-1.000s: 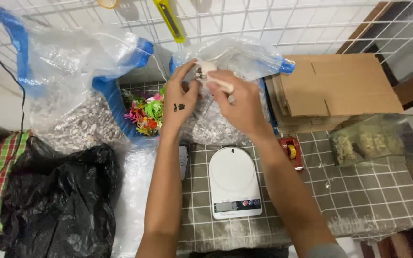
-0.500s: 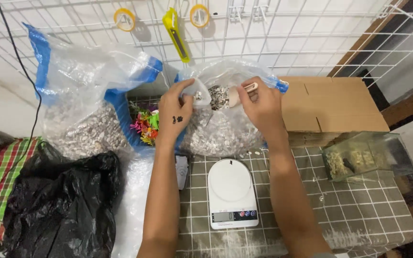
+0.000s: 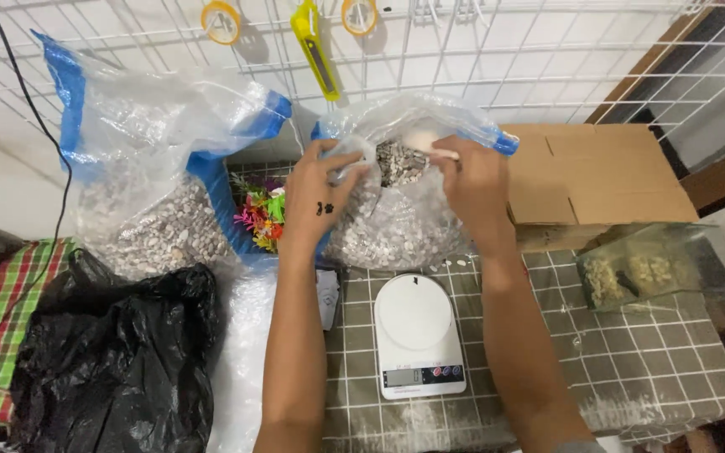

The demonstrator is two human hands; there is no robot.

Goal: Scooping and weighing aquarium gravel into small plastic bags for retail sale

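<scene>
Seed bag (image 3: 396, 222) between both hands' grip

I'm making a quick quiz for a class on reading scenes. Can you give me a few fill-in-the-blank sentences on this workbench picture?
1. The left hand holds open the mouth of a clear plastic ____ of small pebbles.
2. The right hand holds a pale scoop at the bag; the white kitchen scale lies ____ both forearms.
3. Right of that bag stands a brown ____ box.

Missing words: bag; between; cardboard
</scene>
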